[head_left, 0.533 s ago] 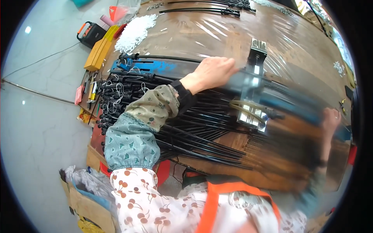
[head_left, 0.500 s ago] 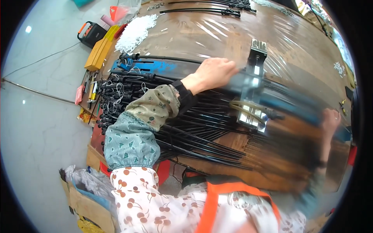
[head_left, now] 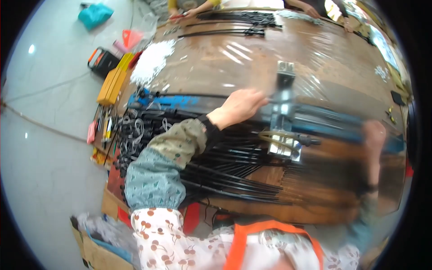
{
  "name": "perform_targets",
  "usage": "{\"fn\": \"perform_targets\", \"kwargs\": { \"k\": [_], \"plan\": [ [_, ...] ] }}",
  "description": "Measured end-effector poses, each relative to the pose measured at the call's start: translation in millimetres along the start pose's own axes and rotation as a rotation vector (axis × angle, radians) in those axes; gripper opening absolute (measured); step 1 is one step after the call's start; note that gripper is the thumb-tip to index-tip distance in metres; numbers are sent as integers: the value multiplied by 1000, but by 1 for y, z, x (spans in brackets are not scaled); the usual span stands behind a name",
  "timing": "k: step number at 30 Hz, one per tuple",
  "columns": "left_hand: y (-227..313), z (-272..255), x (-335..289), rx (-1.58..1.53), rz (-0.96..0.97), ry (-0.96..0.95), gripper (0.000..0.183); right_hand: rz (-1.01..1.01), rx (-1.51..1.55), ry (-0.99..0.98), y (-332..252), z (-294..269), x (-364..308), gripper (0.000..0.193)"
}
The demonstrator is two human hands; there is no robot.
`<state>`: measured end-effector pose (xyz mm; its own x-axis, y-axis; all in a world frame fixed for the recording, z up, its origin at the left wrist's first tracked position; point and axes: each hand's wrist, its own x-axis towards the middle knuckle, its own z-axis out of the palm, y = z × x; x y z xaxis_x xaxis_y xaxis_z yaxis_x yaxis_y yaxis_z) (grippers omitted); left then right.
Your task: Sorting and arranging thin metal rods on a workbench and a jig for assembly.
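My left hand (head_left: 240, 107) is closed, with fingers pinched at a black cable (head_left: 193, 95) just left of a metal clamping device (head_left: 283, 112). The cable runs left from the hand along a long blue fixture (head_left: 182, 101). Far to the right, my right hand (head_left: 374, 137) is over the fixture's right part, smeared by motion; its fingers cannot be made out. Below my left hand lies a thick pile of black cables (head_left: 238, 182), with black end fittings and white strings at their left ends. A curved yellowish hose (head_left: 265, 134) sits at the device's lower part.
Small white parts (head_left: 153, 60) are heaped at the table's far left. More black cables (head_left: 222, 33) lie at the far side, near a co-worker's hands (head_left: 193, 12). A yellow box (head_left: 109, 86) and hand tools (head_left: 108, 128) line the left edge; pliers (head_left: 390, 116) lie at right.
The view has tilted, so the table sits lower and co-workers' hands show at the far edge. My left hand stays closed by the device; my right hand is still blurred at the right.
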<state>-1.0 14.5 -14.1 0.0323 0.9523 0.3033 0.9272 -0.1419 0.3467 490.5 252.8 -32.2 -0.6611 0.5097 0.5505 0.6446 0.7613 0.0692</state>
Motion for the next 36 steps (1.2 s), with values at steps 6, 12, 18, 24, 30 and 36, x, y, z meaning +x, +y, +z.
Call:
{"fn": "perform_targets", "kwargs": {
  "k": [6, 12, 18, 24, 30, 36],
  "plan": [
    [17, 7, -1, 50, -58, 24, 8, -189, 181, 140, -131, -29, 3, 30],
    [18, -3, 9, 205, -128, -81, 13, -123, 335, 20, -165, -32, 2, 23],
    [12, 0, 11, 193, -69, -40, 17, -129, 412, 41, -176, -6, -4, 32],
    [10, 7, 5, 163, -24, -22, 14, -40, 848, -11, -209, 30, 4, 17],
    [4, 16, 7, 269, 87, 59, 10, -69, 682, -264, -188, 24, 18, 13],
    [-106, -20, -11, 556, 366, 298, 14, -295, 218, -352, -157, 53, -12, 6]
  ]
}}
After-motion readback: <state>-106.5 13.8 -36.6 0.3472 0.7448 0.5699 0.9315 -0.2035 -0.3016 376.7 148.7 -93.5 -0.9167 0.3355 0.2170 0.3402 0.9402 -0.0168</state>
